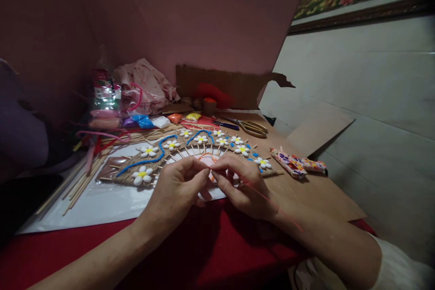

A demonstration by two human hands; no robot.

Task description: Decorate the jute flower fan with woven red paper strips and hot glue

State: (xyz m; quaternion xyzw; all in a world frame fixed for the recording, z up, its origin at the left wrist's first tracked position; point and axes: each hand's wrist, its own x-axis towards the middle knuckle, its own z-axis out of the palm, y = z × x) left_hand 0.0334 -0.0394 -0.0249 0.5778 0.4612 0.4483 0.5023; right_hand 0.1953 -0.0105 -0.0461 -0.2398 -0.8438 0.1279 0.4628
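Both hands meet fingertip to fingertip above the near edge of the table. My left hand (181, 183) pinches a thin orange cord, its thumb and index finger pressed together. Facing it, my right hand (241, 183) pinches the same orange cord (260, 195), whose loose end trails over the right wrist and forearm. A loop of the cord shows just beyond the fingers. Behind the hands lies a fan-shaped twine weaving (131, 176) on short wooden sticks, decorated with white-and-yellow clay flowers (142, 175) and a wavy blue strip (146, 161). My hands hide its lower middle.
Long wooden sticks (81, 181) lie at the left over a white sheet (115, 210). Clay packets (142, 121) and a pink spotted cloth (146, 84) are at the back. Scissors (253, 128) rest on brown cardboard (312, 195), with a colourful patterned object (288, 163) to the right.
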